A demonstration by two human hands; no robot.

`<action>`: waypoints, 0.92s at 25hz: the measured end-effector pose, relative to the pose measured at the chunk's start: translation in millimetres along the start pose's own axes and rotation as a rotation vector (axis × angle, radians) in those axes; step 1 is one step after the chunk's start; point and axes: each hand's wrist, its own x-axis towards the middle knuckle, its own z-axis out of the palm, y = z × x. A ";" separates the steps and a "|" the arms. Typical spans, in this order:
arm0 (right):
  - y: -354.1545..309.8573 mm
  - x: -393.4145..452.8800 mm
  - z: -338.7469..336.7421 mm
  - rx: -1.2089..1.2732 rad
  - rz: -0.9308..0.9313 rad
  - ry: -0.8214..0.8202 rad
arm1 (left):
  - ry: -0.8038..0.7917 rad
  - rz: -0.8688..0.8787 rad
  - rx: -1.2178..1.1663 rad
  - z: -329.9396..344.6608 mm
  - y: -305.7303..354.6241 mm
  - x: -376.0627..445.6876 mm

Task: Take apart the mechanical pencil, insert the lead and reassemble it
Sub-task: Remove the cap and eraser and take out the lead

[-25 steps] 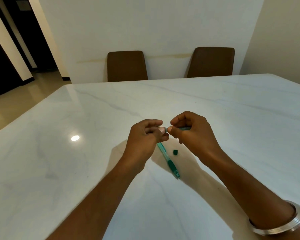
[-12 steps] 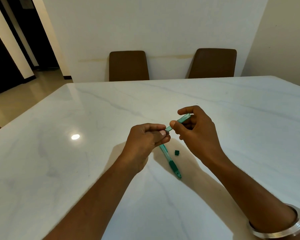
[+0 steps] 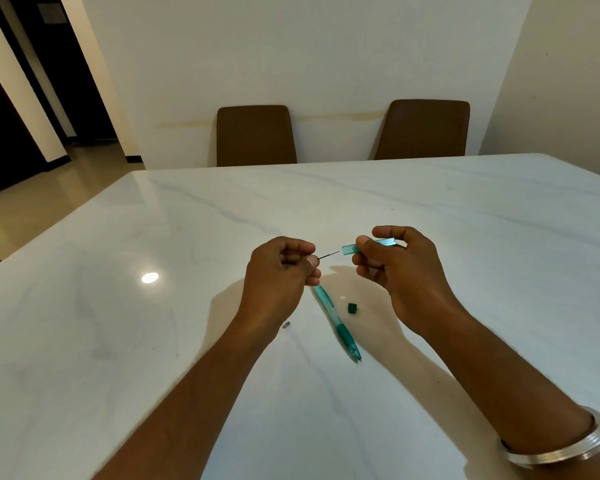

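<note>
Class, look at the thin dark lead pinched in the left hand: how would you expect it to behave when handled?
The lead is hair-thin and juts unsupported from the left hand, so it probably snaps under slight bending. It looks very light, likely needing only a gentle pinch. Being a slender rod, it would probably roll if dropped on the glossy table.

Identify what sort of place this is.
Probably a home dining room: a large white marble-look table, two brown chairs pushed in against a plain wall, and a doorway opening onto a tiled floor.

Left hand pinches a lead; right hand grips the green lead case
</note>
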 end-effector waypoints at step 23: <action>5.4 -1.4 7.5 -0.089 0.062 -0.079 | 0.076 0.067 0.013 4.8 -3.0 -0.8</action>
